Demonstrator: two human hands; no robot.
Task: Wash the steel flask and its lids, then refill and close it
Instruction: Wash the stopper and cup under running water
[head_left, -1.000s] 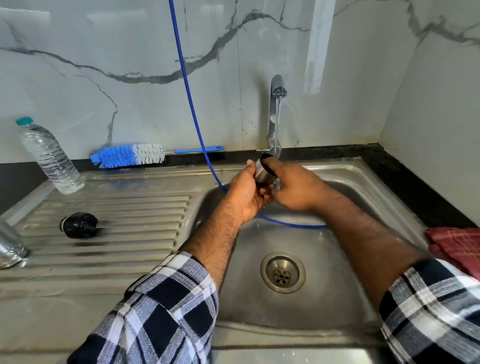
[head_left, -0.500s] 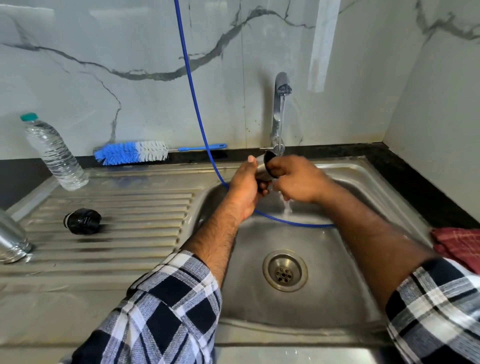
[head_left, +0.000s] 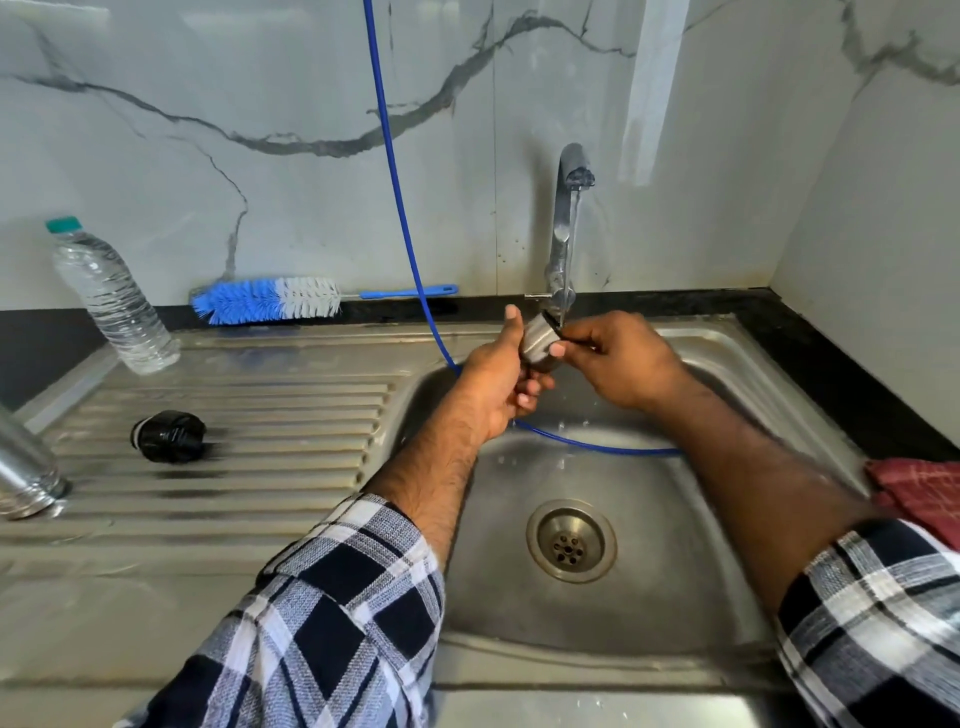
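A: Looking down on the steel sink (head_left: 810, 374), basin on the right, ribbed drainboard (head_left: 270, 415) on the left, tap (head_left: 566, 218) at the back edge running a thin stream.

B: And the steel flask (head_left: 26, 467)?

A: At the drainboard's left edge, only partly in shot. Plastic water bottle (head_left: 111, 301) stands at the back left corner, bottle brush (head_left: 270, 300) lies along the back edge, blue hose (head_left: 400, 208) drops from above into the basin.

B: Hands?

A: Both over the basin under the tap. Left hand (head_left: 498, 384) wraps the steel cap (head_left: 540, 340), thumb up; right hand (head_left: 618, 358) pinches its rim, fingers curled on it.

B: The other lid?

A: Black inner lid (head_left: 169, 436) lies on its side on the ribs, well apart from the hands. Red checked cloth (head_left: 919, 488) sits at the sink's right edge.
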